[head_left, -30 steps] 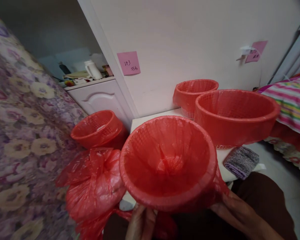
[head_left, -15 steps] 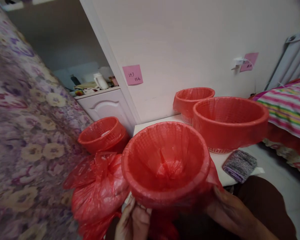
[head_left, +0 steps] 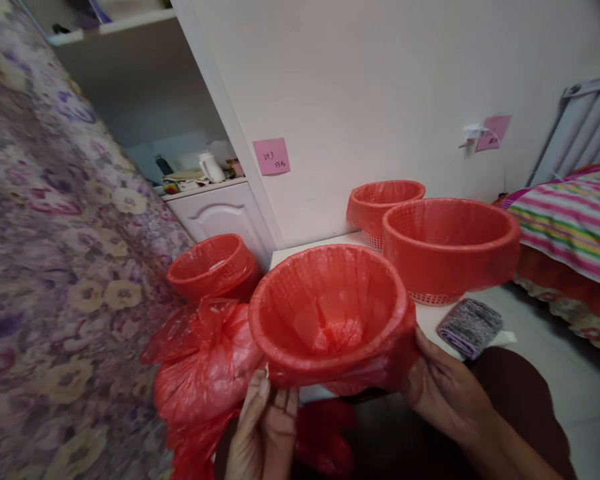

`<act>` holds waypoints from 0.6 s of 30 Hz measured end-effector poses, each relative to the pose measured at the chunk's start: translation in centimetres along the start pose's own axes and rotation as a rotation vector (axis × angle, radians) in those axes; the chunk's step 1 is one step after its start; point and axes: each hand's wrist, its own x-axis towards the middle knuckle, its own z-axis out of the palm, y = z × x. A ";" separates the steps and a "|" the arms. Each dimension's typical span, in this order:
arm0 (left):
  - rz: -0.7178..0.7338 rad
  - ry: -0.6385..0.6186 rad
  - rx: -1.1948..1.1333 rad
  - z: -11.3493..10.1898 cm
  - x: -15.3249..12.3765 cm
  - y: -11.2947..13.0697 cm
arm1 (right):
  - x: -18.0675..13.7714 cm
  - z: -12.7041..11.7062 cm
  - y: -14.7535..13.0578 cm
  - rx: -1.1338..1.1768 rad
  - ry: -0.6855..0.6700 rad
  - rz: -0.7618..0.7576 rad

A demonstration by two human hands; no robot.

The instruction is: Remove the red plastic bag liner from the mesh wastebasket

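Both hands, left hand and right hand, grip the lined basket; keep the liner's rim fold taut beyond each grip.

My left hand and right hand are both bare, with no rings, gloves or watch showing. Behind my right grip the forearm is bare too, with no sleeve in view. Below both grips lies the dark brown cloth of my clothing, plain and unmarked.
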 end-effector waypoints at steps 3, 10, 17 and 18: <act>0.124 -0.010 -0.006 0.1 0.0 0.2 | -0.1 0.5 -0.3 -0.050 0.095 -0.041; 0.402 -0.216 0.333 -2.0 1.5 0.5 | -0.3 0.2 -1.9 -0.189 0.160 -0.081; 1.065 -0.425 1.251 -2.6 2.2 2.2 | -0.7 0.4 -3.9 -0.270 0.182 -0.075; 1.170 -0.470 1.321 -2.6 2.2 2.3 | -0.6 0.6 -4.2 -0.285 0.181 -0.078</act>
